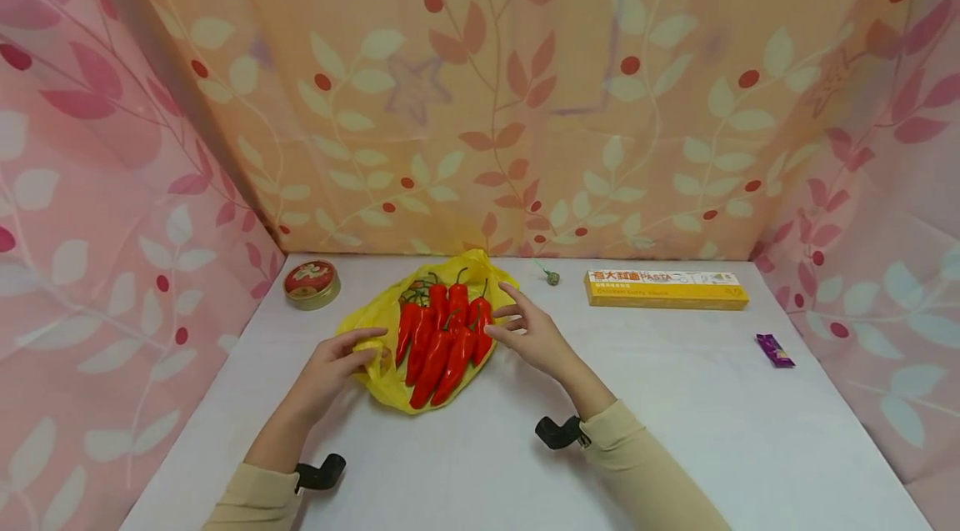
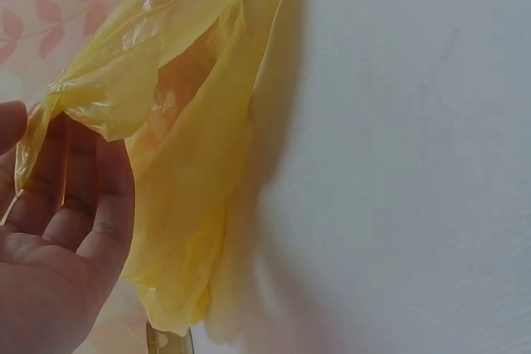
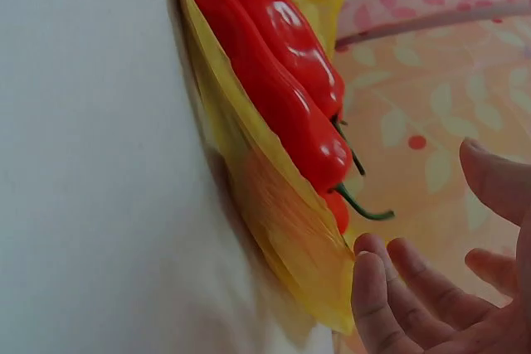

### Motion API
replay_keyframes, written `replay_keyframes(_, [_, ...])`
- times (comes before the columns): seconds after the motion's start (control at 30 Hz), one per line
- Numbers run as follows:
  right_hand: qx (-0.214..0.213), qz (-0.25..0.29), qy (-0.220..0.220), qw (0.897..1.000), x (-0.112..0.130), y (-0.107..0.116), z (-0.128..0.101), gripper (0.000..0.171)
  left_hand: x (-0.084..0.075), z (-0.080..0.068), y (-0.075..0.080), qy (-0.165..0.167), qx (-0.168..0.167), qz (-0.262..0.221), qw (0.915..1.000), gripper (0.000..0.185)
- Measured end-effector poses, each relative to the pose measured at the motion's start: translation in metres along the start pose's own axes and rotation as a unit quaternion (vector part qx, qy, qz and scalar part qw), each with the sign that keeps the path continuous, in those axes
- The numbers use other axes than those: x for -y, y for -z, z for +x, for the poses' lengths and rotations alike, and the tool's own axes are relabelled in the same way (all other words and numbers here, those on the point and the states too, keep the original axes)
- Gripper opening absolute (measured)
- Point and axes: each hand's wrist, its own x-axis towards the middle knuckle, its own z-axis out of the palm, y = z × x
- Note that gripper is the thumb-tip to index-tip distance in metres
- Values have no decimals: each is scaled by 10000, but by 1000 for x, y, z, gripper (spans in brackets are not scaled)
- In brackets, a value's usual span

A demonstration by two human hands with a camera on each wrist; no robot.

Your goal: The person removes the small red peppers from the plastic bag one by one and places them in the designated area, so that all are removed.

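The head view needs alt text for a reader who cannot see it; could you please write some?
Red peppers lie on a yellow plastic bag on a white table. The left hand pinches the bag's edge; the right hand hovers open beside the peppers.

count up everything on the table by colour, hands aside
red peppers: 6, as far as the overlap lets me tell
yellow: 2, the plastic bag and the pasta box
red-lidded round tin: 1
purple wrapper: 1
small green thing: 1
total: 11
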Motion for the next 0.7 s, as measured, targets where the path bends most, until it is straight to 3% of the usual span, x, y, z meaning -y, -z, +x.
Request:
replay_keyframes(0.27, [-77, 119, -288, 9995, 1, -24, 5, 80, 2, -2, -2, 34, -46, -198, 9998, 40])
replay_keyframes(0.47, [-158, -135, -257, 9995, 2, -38, 9, 73, 2, -3, -3, 103, -21, -255, 9996, 40])
replay_keyframes(0.7, [-293, -295, -434, 9982, 4, -52, 13, 87, 1, -3, -3, 60, -20, -251, 9997, 41])
